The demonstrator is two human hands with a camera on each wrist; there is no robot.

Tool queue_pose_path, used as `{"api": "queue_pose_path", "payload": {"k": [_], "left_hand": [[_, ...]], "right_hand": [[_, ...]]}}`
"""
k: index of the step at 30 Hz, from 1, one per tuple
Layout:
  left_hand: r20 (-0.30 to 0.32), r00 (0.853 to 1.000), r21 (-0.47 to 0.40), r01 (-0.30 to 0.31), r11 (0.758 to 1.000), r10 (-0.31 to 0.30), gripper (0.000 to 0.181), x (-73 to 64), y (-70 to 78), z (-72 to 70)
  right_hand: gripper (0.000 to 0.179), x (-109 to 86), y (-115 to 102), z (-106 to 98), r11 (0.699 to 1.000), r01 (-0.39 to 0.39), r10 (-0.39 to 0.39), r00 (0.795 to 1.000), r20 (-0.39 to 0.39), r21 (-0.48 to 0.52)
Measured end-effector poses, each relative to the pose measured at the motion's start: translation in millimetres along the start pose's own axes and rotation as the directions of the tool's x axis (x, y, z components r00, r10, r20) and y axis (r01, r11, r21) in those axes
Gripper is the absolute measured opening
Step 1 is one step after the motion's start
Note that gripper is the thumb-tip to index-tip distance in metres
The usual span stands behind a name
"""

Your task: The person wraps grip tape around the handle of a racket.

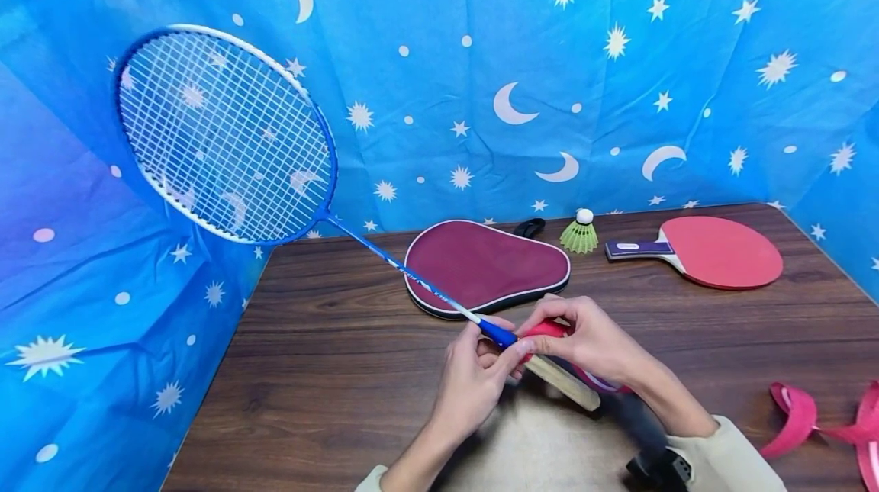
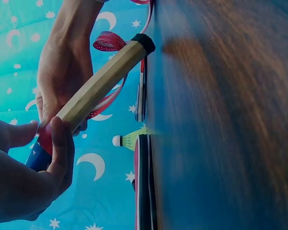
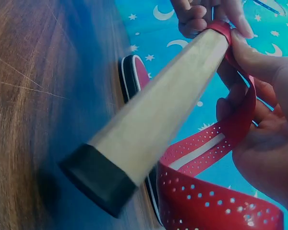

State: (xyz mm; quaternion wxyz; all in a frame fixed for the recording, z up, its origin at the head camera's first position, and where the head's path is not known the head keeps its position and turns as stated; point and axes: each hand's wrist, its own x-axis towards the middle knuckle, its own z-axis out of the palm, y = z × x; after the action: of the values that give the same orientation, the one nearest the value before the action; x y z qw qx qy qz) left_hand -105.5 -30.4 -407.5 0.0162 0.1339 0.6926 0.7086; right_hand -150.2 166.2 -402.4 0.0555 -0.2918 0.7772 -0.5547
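A blue and white badminton racket (image 1: 371, 248) slants up to the left, its strung head raised in front of the backdrop. Its bare wooden handle (image 3: 158, 100) ends in a black butt cap (image 3: 100, 179). My left hand (image 1: 470, 389) pinches the racket where the blue cone meets the handle. Red perforated grip tape (image 3: 225, 203) goes round the handle's top there, and a loose length curls away below. With thumb and fingers my right hand (image 1: 600, 339) pinches that tape close to the handle. The two hands' fingertips almost meet.
Behind the hands lies a maroon paddle case (image 1: 481, 267) on the dark wooden table (image 1: 330, 370). A yellow-green shuttlecock (image 1: 580, 236) and a red table tennis paddle (image 1: 721, 252) stand and lie farther right. More pink-red tape (image 1: 796, 416) curls at the right edge.
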Motion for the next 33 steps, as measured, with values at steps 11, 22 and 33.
{"api": "queue_pose_path", "payload": {"k": [11,22,33], "left_hand": [[0.027,0.999,0.052,0.022,0.998,-0.023,0.031,0.8,1.0,-4.6],[0.094,0.992,-0.052,-0.081,0.995,0.086,0.026,2.7,-3.1,-8.0],[0.141,0.989,-0.09,-0.029,0.996,0.041,0.023,3.1,-0.8,-12.2]], "right_hand": [[0.007,-0.9,-0.1,0.5,0.999,-0.005,0.005,1.0,-0.007,0.036],[0.007,-0.9,2.4,-3.6,0.998,0.024,-0.024,1.0,-0.013,0.06],[0.008,-1.2,3.6,-3.2,0.991,0.003,-0.011,0.998,0.057,0.13]]}}
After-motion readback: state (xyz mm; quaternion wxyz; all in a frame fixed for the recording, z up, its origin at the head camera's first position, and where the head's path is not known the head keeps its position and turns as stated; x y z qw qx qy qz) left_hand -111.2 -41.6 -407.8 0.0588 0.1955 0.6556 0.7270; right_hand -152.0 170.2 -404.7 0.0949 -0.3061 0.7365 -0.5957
